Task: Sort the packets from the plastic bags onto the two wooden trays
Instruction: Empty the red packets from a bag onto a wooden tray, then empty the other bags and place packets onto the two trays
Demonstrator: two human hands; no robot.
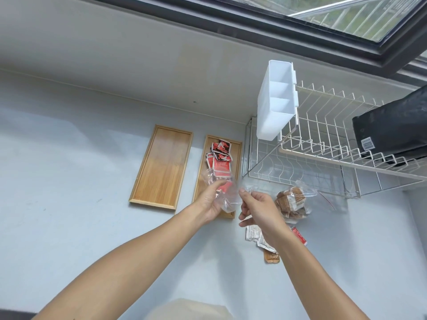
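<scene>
— Head view: what do the hands hold?
— Left hand (pixel 211 199) and right hand (pixel 258 209) pinch a crumpled clear plastic bag (pixel 227 195) above the right wooden tray (pixel 238 148). Red packets (pixel 220 158) lie along that tray's length, running away from the person.

Smooth wooden trays (pixel 161 168), clear glossy plastic bag (pixel 227 195)

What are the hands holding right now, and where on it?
Both hold one clear plastic bag above the right wooden tray: the left hand grips its crumpled body, the right hand pinches its right edge.
</scene>
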